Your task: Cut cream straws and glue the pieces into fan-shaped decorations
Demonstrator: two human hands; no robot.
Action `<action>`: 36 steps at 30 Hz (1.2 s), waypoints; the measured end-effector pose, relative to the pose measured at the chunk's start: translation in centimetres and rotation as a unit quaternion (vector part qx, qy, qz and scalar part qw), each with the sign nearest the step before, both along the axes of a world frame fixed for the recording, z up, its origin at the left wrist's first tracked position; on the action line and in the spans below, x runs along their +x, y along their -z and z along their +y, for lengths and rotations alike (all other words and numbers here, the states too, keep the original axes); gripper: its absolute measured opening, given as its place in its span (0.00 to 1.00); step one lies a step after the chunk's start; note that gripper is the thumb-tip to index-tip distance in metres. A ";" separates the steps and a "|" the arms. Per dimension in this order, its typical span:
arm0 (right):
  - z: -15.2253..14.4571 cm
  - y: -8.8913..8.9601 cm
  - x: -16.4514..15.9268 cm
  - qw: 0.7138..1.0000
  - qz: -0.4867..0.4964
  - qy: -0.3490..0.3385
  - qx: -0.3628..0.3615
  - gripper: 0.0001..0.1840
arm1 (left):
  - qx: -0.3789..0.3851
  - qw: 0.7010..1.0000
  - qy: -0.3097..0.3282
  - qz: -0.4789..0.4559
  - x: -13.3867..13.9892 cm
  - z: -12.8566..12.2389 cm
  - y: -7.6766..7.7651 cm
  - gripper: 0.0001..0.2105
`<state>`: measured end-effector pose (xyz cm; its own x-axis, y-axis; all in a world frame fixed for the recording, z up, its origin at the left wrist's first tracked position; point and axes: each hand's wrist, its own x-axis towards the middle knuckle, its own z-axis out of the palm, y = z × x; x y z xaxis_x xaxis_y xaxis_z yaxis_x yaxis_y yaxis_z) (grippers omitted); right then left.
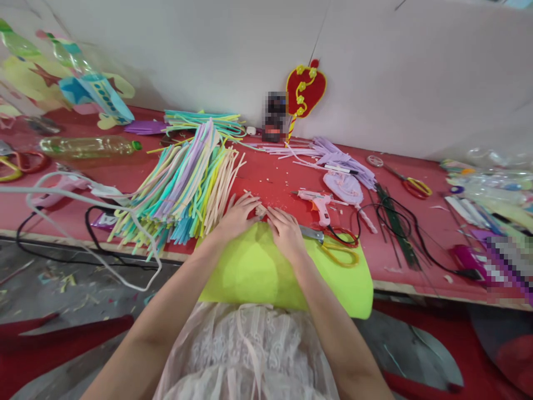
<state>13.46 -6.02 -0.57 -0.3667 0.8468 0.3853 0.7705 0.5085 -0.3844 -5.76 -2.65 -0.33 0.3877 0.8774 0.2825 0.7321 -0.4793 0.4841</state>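
Head cam, facing forward and down.
Near, above left hand and right hand mid-frame; surface runs edge to edge, wall across top, floor below.

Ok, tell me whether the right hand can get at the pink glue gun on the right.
Likely yes: the pink glue gun lies close by the right hand, with red table between them and the scissors nearer the person. The hand is at a small pale piece, though.
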 end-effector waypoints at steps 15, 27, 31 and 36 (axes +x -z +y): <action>-0.3 -0.3 -0.2 0.999 0.044 0.012 0.003 0.20 | -0.004 0.999 -0.040 -0.028 0.3 -0.2 -0.7 0.19; -0.4 -0.6 -0.2 0.999 0.045 0.011 0.006 0.19 | 0.004 0.999 -0.033 -0.024 0.2 -0.1 -1.0 0.19; -0.4 -0.5 -0.2 0.999 0.045 0.015 0.005 0.21 | 0.015 0.999 -0.038 -0.026 0.4 0.0 -0.9 0.19; -0.3 -0.6 -0.1 0.998 0.053 0.016 0.004 0.23 | 0.015 0.999 -0.042 -0.026 0.7 0.3 -1.1 0.16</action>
